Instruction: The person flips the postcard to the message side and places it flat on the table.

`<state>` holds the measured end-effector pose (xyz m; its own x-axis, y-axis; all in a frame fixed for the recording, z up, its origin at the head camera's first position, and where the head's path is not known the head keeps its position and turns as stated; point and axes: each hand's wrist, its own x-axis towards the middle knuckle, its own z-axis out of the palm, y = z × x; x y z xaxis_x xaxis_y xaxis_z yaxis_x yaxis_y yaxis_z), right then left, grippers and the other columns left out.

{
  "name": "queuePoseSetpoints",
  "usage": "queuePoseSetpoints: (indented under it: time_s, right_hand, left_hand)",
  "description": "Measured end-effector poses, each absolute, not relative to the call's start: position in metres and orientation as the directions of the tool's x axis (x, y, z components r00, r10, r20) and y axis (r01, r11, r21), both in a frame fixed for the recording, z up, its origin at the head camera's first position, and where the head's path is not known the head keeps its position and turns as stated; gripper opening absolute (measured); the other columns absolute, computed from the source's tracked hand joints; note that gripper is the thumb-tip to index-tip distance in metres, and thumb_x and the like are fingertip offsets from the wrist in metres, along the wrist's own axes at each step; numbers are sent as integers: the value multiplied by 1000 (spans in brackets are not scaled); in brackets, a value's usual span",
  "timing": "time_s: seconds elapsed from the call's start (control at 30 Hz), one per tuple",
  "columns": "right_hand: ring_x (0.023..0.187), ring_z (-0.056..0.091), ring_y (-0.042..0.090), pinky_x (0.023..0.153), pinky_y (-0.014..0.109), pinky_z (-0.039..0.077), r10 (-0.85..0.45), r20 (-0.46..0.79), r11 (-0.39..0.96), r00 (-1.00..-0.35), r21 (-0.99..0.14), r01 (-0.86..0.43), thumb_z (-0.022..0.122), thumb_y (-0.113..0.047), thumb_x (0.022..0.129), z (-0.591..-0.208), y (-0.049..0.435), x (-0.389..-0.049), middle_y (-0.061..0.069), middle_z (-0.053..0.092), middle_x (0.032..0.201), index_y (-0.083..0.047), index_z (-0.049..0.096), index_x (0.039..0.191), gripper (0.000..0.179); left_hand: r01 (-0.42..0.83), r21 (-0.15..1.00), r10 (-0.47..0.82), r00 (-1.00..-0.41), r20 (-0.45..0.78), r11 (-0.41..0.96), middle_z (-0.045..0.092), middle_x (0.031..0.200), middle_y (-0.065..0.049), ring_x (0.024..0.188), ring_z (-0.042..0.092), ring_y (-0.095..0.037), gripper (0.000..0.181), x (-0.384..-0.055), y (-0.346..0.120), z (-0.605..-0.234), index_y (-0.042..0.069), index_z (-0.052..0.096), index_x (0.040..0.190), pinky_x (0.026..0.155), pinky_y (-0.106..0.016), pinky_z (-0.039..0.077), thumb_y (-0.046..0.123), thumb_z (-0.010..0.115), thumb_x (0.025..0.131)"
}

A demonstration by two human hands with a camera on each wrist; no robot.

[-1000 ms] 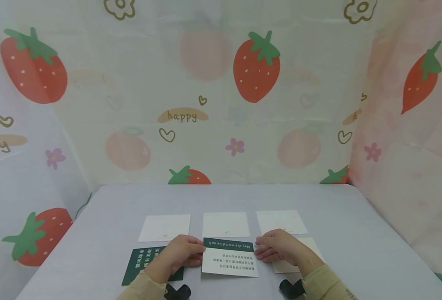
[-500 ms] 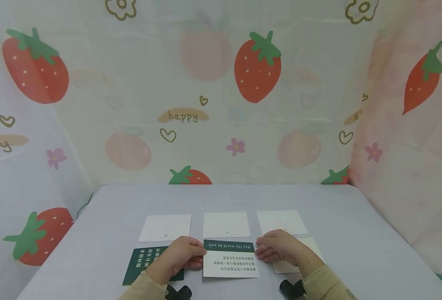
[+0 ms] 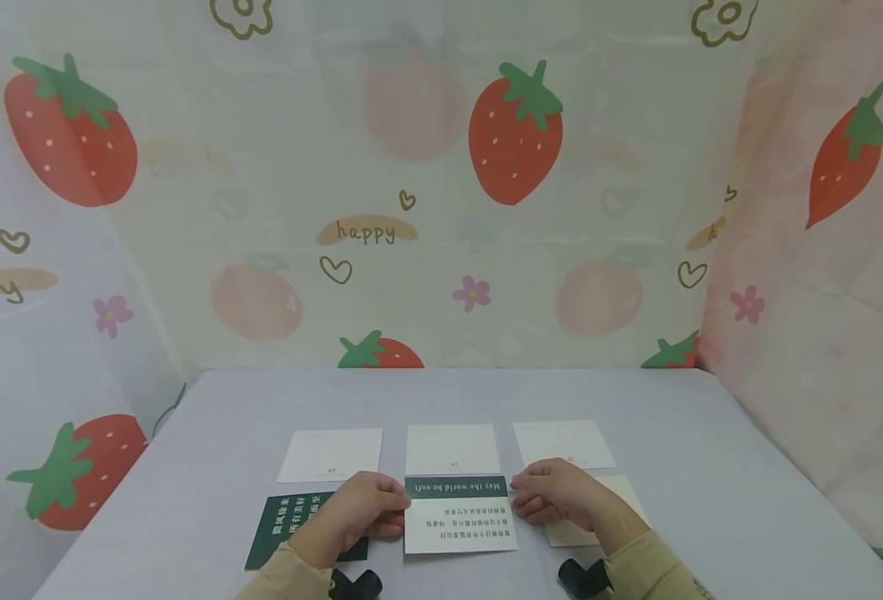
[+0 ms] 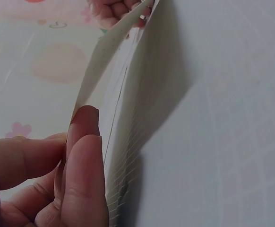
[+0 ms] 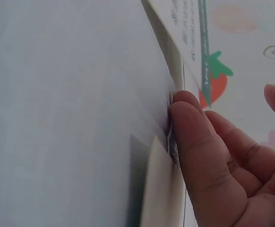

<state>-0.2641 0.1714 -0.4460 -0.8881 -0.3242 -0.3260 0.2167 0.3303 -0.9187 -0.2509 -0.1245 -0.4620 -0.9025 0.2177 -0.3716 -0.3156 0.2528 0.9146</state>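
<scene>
A printed card (image 3: 460, 518) has a dark green band reading "May the world be soft", upside down in the head view. My left hand (image 3: 362, 507) pinches its left edge between thumb and fingers; the left wrist view shows the card (image 4: 91, 71) raised off the surface. Just beyond the card's right edge is my right hand (image 3: 561, 496), its fingers loosely bent. In the right wrist view that thumb stands apart from the fingers (image 5: 199, 137), with nothing between them. A dark green card (image 3: 272, 529) lies partly under my left arm, and a cream card (image 3: 572, 533) partly under my right hand.
Behind the hands lie three white cards in a row: left (image 3: 329, 457), middle (image 3: 452, 450) and right (image 3: 561, 442). All are on a white-covered table (image 3: 441, 396). A strawberry-print cloth (image 3: 441, 192) surrounds the table's back and sides.
The held card has tilted slightly, its right end rising so that its top edge looks more level. Both hands have stayed almost in place.
</scene>
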Motion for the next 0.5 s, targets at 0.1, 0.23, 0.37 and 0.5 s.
queuePoseSetpoints:
  time_s: [0.1, 0.23, 0.37, 0.5]
  right_hand:
    - [72, 65, 17, 67, 32, 55, -331, -325, 313, -886, -923, 222, 57, -19, 89, -446, 171, -264, 10, 67, 82, 7, 58, 101, 29]
    - [73, 65, 18, 68, 33, 55, -342, -317, 319, -885, -925, 208, 58, -18, 88, -445, 170, -263, 9, 66, 82, 7, 59, 100, 28]
    - [73, 64, 18, 68, 33, 55, -356, -303, 351, -884, -920, 174, 61, -19, 86, -445, 169, -263, 8, 66, 83, 4, 62, 98, 26]
    - [74, 64, 19, 68, 33, 55, -374, -283, 363, -883, -921, 141, 64, -20, 84, -444, 167, -263, 7, 67, 85, 2, 63, 99, 27]
  left_hand:
    - [-316, 915, 216, -903, -371, 253, 64, 80, -7, 66, 61, -13, 14, -251, -126, -461, -1, 62, 94, 63, -28, 55, 8, 63, 83]
    - [-313, 918, 216, -905, -366, 243, 63, 80, -8, 66, 61, -13, 15, -252, -127, -460, -1, 61, 94, 62, -28, 55, 8, 63, 83]
    - [-312, 920, 211, -908, -362, 236, 63, 80, -7, 66, 61, -13, 14, -252, -127, -459, -1, 61, 93, 61, -27, 55, 8, 63, 83]
    - [-312, 922, 212, -909, -360, 229, 63, 80, -7, 66, 61, -13, 14, -252, -128, -457, -1, 61, 93, 62, -27, 55, 9, 63, 83]
